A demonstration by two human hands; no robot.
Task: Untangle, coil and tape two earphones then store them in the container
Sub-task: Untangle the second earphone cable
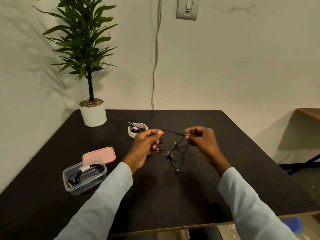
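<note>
A black earphone cable (174, 153) hangs tangled between my two hands above the dark table (173, 196). My left hand (147, 146) pinches one strand, and my right hand (200, 141) pinches another near a crossing of the wires. Loops and earbuds dangle below, touching the table. To the left, a clear plastic container (84, 177) holds a coiled black earphone bound with white tape. Its pink lid (99, 155) leans behind it. A roll of masking tape (137, 129) lies beyond my left hand with a dark tool resting across it.
A potted plant in a white pot (93, 115) stands at the table's far left corner. A grey cable (154, 75) runs down the wall. Another table's edge (310, 113) shows at the right.
</note>
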